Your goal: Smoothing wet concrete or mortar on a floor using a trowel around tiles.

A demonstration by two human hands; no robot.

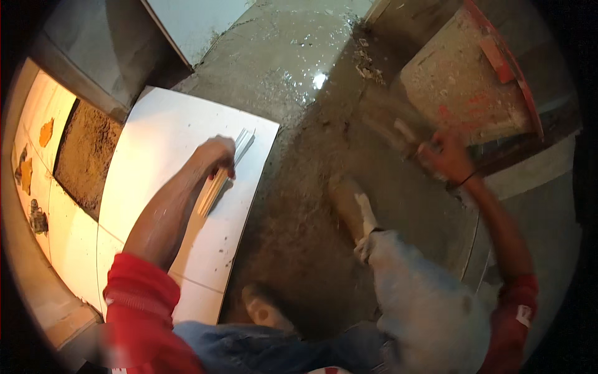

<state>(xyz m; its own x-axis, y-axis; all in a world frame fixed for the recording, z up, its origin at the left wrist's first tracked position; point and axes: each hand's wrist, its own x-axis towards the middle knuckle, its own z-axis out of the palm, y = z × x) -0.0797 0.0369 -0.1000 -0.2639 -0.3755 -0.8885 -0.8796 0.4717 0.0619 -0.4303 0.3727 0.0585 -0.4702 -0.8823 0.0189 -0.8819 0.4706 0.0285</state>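
My left hand [218,154] is closed around a pale, ridged strip [213,196], possibly a bundle of thin slats. It lies slantwise over a large white tile [168,140], close to the tile's right edge. My right hand [445,156] grips the handle of a trowel [406,132], whose blade is smeared by motion. The trowel is above the wet grey mortar [299,50], beside a mortar-caked tub. Whether its blade touches the mortar cannot be made out.
The tub [430,81] has a red rim at the upper right. Laid tiles [71,215] at left surround a gap of brown, grainy material [87,159]. Another white panel [199,25] is at the far end. My bare foot [352,199] rests on the muddy floor.
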